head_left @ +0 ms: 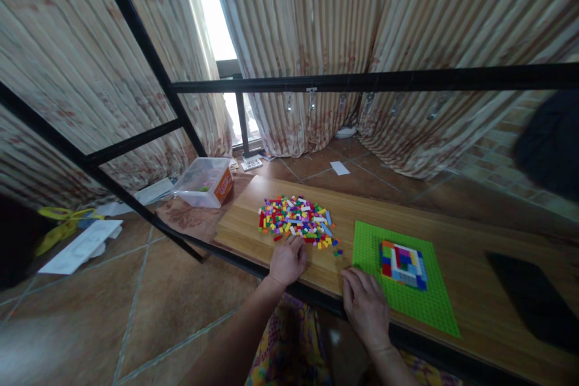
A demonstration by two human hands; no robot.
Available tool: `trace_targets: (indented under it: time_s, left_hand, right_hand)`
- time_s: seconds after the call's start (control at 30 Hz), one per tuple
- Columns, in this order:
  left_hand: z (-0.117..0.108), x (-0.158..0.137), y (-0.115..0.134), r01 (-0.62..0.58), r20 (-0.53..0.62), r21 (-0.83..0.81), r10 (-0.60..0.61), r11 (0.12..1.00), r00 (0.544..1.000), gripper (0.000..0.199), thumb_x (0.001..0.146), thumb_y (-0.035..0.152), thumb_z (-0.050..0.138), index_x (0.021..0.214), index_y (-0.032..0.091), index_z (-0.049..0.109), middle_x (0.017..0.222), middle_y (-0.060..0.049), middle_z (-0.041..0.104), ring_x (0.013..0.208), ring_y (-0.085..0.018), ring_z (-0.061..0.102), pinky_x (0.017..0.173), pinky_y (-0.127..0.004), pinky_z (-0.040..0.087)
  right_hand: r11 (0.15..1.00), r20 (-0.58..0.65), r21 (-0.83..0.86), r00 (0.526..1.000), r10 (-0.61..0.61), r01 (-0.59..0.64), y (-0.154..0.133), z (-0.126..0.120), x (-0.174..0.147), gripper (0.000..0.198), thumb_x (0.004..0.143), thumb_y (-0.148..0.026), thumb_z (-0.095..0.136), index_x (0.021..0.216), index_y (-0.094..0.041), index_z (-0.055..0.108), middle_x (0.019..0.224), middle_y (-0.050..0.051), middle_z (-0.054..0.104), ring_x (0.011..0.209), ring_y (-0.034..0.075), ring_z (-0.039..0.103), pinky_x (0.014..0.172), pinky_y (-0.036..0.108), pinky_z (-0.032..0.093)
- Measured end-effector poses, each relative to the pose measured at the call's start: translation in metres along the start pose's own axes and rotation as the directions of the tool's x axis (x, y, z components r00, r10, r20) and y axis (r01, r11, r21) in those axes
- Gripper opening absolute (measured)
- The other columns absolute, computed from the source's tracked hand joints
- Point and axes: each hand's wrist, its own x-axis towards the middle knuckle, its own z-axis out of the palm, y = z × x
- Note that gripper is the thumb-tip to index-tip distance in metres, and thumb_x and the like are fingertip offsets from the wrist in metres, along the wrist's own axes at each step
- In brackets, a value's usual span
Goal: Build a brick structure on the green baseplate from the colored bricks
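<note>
Left hand (286,260) at near edge of brick pile (298,221), fingers curled down, grip unclear. Right hand (365,306) flat, relaxed, touching green baseplate (425,301) corner by table (470,253) front edge.

Two hands (287,260), one green baseplate (429,304), one brick pile (298,221), one plastic tub (204,182).

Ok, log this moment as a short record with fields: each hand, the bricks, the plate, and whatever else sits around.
left hand: left hand rests on the wooden table, fingertips at the near edge of the brick pile
right hand: right hand lies on the table's near edge, fingers touching the green baseplate; whether it holds a brick cannot be told
build: flat multicoloured brick square on the baseplate
container: clear plastic box at the table's far left end
floor: papers on brown tiles
</note>
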Motion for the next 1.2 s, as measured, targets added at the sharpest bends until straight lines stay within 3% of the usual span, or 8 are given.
trace_targets:
  time_s: [0.23, 0.37, 0.5, 0.7, 0.93, 1.07, 1.2]
  left_hand:
    - [-0.007, -0.020, -0.010, 0.117, -0.180, -0.285, -0.172, 0.951, 0.969, 0.014, 0.084, 0.018, 0.047, 0.086, 0.019, 0.061, 0.080, -0.002, 0.061, 0.074, -0.014, 0.058, 0.069, -0.024, 0.044]
    - [-0.026, -0.020, -0.037, 0.273, -0.317, -0.282, -0.358, 0.920, 0.878, 0.016, 0.082, 0.022, 0.050, 0.094, 0.019, 0.062, 0.083, -0.002, 0.062, 0.071, -0.014, 0.057, 0.071, -0.026, 0.046]
    - [-0.048, -0.007, -0.062, 0.451, -0.343, -0.178, -0.485, 0.875, 0.805, 0.028, 0.080, 0.020, 0.053, 0.106, 0.015, 0.059, 0.097, -0.007, 0.063, 0.075, -0.016, 0.059, 0.076, -0.031, 0.049]
    - [-0.057, 0.007, -0.070, 0.515, -0.177, -0.023, -0.511, 0.857, 0.841, 0.036, 0.078, 0.014, 0.054, 0.113, 0.014, 0.059, 0.107, -0.011, 0.064, 0.100, -0.022, 0.060, 0.087, -0.033, 0.046]
    - [-0.054, 0.006, -0.064, 0.500, -0.123, 0.040, -0.493, 0.865, 0.861, 0.018, 0.082, 0.021, 0.055, 0.098, 0.021, 0.064, 0.096, -0.005, 0.067, 0.087, -0.019, 0.062, 0.073, -0.029, 0.044]
    - [-0.053, 0.000, -0.061, 0.463, -0.111, -0.018, -0.462, 0.886, 0.880, 0.013, 0.081, 0.022, 0.056, 0.091, 0.020, 0.064, 0.087, -0.002, 0.066, 0.078, -0.016, 0.060, 0.068, -0.026, 0.041]
    - [-0.052, -0.006, -0.055, 0.440, -0.069, -0.228, -0.465, 0.868, 0.882, 0.009, 0.080, 0.023, 0.055, 0.084, 0.019, 0.061, 0.074, 0.001, 0.062, 0.066, -0.012, 0.057, 0.063, -0.023, 0.041]
  right_hand:
    - [1.000, -0.001, -0.007, 1.000, -0.009, 0.009, 0.001, 0.001, 0.000, 0.019, 0.092, -0.019, 0.047, 0.103, -0.018, 0.063, 0.100, 0.008, 0.067, 0.095, 0.022, 0.058, 0.084, 0.035, 0.045]
    - [1.000, 0.011, -0.012, 1.000, -0.008, 0.008, 0.000, 0.000, 0.000, 0.020, 0.092, -0.018, 0.046, 0.104, -0.017, 0.063, 0.100, 0.008, 0.067, 0.095, 0.022, 0.058, 0.085, 0.035, 0.045]
    - [1.000, -0.002, -0.017, 1.000, -0.012, 0.011, 0.000, 0.000, 0.000, 0.020, 0.092, -0.018, 0.047, 0.103, -0.017, 0.063, 0.100, 0.008, 0.067, 0.094, 0.022, 0.058, 0.084, 0.035, 0.045]
    - [0.999, 0.010, -0.028, 1.000, -0.018, 0.019, 0.001, 0.000, 0.000, 0.018, 0.092, -0.018, 0.048, 0.101, -0.017, 0.063, 0.099, 0.008, 0.067, 0.093, 0.021, 0.058, 0.083, 0.034, 0.044]
    - [0.999, 0.010, -0.030, 1.000, -0.016, 0.016, 0.000, -0.001, 0.001, 0.018, 0.092, -0.019, 0.049, 0.102, -0.018, 0.064, 0.099, 0.007, 0.067, 0.092, 0.021, 0.058, 0.084, 0.034, 0.044]
    - [0.999, 0.007, -0.036, 1.000, -0.019, 0.019, 0.000, -0.001, 0.001, 0.018, 0.092, -0.018, 0.048, 0.102, -0.017, 0.064, 0.100, 0.007, 0.067, 0.092, 0.021, 0.058, 0.084, 0.033, 0.044]
    - [0.999, 0.005, -0.028, 1.000, -0.018, 0.018, 0.000, -0.001, 0.001, 0.019, 0.092, -0.018, 0.047, 0.102, -0.017, 0.064, 0.100, 0.008, 0.067, 0.092, 0.021, 0.057, 0.083, 0.033, 0.044]
